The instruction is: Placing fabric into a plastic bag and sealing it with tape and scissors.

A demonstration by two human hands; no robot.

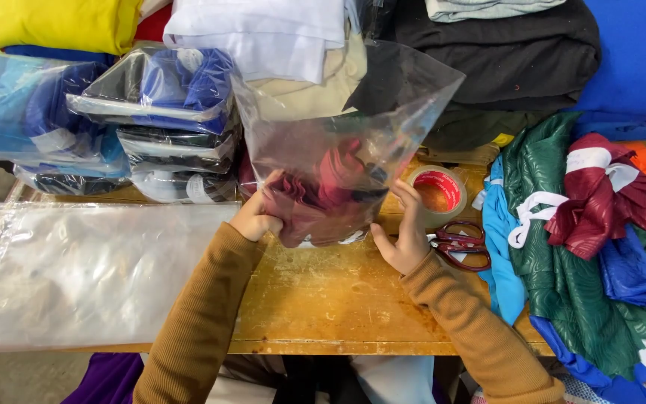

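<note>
Clear plastic bag [338, 142] stuffed with folded dark red cloth [315, 198], standing upright on worn wooden table [323, 299], mouth open at top. Left hand [257, 217] closed on bag's lower left corner, gripping cloth through plastic. Right hand [407, 228] open, fingers spread flat against bag's right side. Tape roll [439, 191] just right of bag; red-handled scissors [461, 245] below tape. Stack of bagged blue garments [166, 120] left of bag. Flat pile of empty clear bags [76, 269] further left.

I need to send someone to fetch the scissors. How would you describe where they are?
Start at the wooden table and go to the person's right hand. The scissors lie just beyond it, below the tape roll and beside the fabric heap. Their dark red loop handles set them apart.
</note>
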